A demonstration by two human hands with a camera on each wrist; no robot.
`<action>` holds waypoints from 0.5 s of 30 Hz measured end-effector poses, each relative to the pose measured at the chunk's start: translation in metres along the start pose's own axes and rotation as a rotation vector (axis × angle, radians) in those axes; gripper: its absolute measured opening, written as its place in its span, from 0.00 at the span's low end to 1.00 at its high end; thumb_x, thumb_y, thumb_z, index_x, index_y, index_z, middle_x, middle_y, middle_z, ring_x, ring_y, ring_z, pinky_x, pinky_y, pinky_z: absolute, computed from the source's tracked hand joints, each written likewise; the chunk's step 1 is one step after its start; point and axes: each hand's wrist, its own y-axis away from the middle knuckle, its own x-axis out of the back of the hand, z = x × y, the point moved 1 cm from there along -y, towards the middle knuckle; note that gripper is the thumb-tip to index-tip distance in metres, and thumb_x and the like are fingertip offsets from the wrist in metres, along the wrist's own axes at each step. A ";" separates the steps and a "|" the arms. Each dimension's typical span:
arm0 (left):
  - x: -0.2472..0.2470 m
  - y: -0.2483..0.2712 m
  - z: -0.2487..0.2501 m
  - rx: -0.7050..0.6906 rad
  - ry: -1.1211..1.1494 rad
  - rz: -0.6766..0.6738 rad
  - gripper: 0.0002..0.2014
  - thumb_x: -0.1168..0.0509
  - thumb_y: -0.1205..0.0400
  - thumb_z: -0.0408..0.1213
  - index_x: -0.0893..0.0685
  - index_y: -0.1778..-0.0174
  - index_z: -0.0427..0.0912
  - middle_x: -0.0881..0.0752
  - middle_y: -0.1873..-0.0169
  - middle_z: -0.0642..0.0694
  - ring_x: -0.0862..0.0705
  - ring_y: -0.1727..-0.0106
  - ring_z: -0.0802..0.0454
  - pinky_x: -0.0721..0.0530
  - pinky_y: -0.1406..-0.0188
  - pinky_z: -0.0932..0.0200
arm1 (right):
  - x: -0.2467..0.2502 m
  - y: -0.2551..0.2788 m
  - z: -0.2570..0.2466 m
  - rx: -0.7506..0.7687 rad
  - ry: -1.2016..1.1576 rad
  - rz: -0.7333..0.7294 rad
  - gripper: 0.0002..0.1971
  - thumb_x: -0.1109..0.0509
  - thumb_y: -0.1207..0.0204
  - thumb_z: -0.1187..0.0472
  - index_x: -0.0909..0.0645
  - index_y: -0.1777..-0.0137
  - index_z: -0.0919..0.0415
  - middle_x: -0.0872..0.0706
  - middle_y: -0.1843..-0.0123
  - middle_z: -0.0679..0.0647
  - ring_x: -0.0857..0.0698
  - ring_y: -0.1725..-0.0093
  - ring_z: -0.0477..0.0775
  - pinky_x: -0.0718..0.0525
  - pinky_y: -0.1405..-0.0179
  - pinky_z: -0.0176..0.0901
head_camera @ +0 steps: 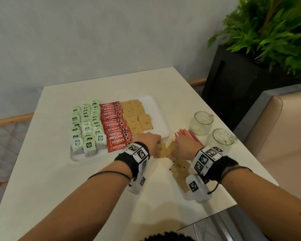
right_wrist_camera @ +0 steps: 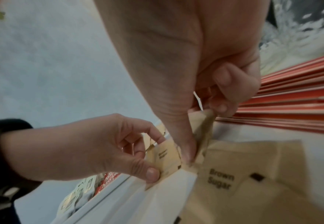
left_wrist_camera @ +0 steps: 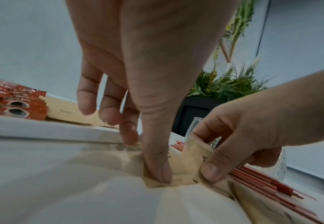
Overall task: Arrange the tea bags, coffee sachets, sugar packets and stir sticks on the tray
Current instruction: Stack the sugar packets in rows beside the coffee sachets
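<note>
A white tray (head_camera: 156,110) holds rows of green tea bags (head_camera: 87,124), red coffee sachets (head_camera: 115,126) and brown sugar packets (head_camera: 135,117). More brown sugar packets (head_camera: 180,165) lie loose on the table by the tray's near right corner. My left hand (head_camera: 158,143) pinches one loose packet (right_wrist_camera: 167,157) between thumb and forefinger. My right hand (head_camera: 176,148), close beside it, pinches another packet (right_wrist_camera: 205,125), lifting its edge off the pile. Red stir sticks (head_camera: 186,134) lie on the table just beyond my right hand.
Two glass jars (head_camera: 201,122) (head_camera: 219,139) stand right of the stir sticks, near the table's right edge. A black planter (head_camera: 233,87) with a green plant and a beige bench (head_camera: 277,127) stand beyond that edge. The tray's right strip is bare.
</note>
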 end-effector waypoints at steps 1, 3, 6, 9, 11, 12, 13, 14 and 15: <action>0.000 0.001 -0.001 0.009 0.018 -0.011 0.23 0.28 0.23 0.50 0.23 0.33 0.50 0.16 0.42 0.46 0.17 0.41 0.45 0.23 0.45 0.51 | 0.001 0.003 0.002 0.017 0.003 0.023 0.10 0.28 0.26 0.57 0.25 0.60 0.61 0.21 0.60 0.53 0.20 0.60 0.53 0.26 0.68 0.39; -0.001 0.002 -0.002 0.019 0.041 -0.019 0.21 0.27 0.24 0.48 0.21 0.36 0.48 0.16 0.43 0.46 0.17 0.42 0.45 0.21 0.46 0.52 | 0.005 0.012 0.008 0.054 -0.041 0.087 0.06 0.31 0.23 0.59 0.23 0.52 0.62 0.19 0.54 0.53 0.19 0.55 0.54 0.26 0.64 0.39; 0.002 0.007 -0.001 0.019 0.020 0.050 0.13 0.33 0.19 0.45 0.18 0.40 0.47 0.16 0.45 0.46 0.17 0.43 0.45 0.23 0.49 0.53 | 0.014 0.028 0.012 0.128 -0.155 0.118 0.07 0.26 0.25 0.60 0.20 0.50 0.59 0.18 0.58 0.49 0.20 0.57 0.51 0.26 0.62 0.38; 0.008 0.010 0.003 0.004 0.084 0.098 0.11 0.35 0.18 0.46 0.16 0.44 0.46 0.15 0.48 0.46 0.17 0.45 0.45 0.24 0.52 0.54 | 0.021 0.039 0.010 0.176 -0.208 0.102 0.13 0.22 0.29 0.62 0.19 0.47 0.57 0.17 0.59 0.48 0.17 0.60 0.49 0.25 0.69 0.29; 0.011 0.010 0.008 -0.046 0.184 0.105 0.09 0.35 0.18 0.43 0.16 0.47 0.46 0.15 0.51 0.47 0.17 0.47 0.45 0.23 0.55 0.55 | 0.025 0.044 0.009 0.189 -0.285 0.114 0.22 0.19 0.31 0.63 0.22 0.38 0.56 0.19 0.56 0.48 0.16 0.61 0.49 0.22 0.71 0.27; 0.012 0.009 0.011 -0.079 0.235 0.106 0.06 0.35 0.19 0.42 0.16 0.51 0.46 0.16 0.54 0.47 0.17 0.49 0.45 0.22 0.56 0.55 | 0.027 0.047 0.009 0.194 -0.302 0.117 0.27 0.19 0.31 0.63 0.25 0.34 0.56 0.19 0.54 0.50 0.16 0.60 0.50 0.21 0.70 0.28; 0.012 0.009 0.014 -0.114 0.284 0.114 0.04 0.34 0.19 0.42 0.17 0.56 0.47 0.16 0.57 0.48 0.17 0.51 0.46 0.22 0.56 0.55 | 0.028 0.048 0.009 0.200 -0.286 0.119 0.31 0.19 0.32 0.63 0.27 0.31 0.55 0.19 0.52 0.51 0.16 0.59 0.51 0.20 0.69 0.29; 0.011 0.009 0.017 -0.142 0.326 0.124 0.04 0.33 0.19 0.42 0.18 0.59 0.48 0.17 0.59 0.50 0.17 0.53 0.47 0.20 0.56 0.54 | 0.028 0.049 0.011 0.205 -0.244 0.119 0.31 0.19 0.31 0.64 0.27 0.30 0.54 0.19 0.53 0.51 0.16 0.58 0.50 0.22 0.68 0.28; 0.010 0.010 0.020 -0.165 0.365 0.135 0.05 0.33 0.19 0.42 0.18 0.60 0.49 0.17 0.61 0.52 0.16 0.54 0.48 0.19 0.55 0.53 | 0.027 0.051 0.013 0.207 -0.206 0.126 0.27 0.20 0.30 0.63 0.25 0.32 0.54 0.19 0.55 0.49 0.18 0.59 0.48 0.25 0.69 0.27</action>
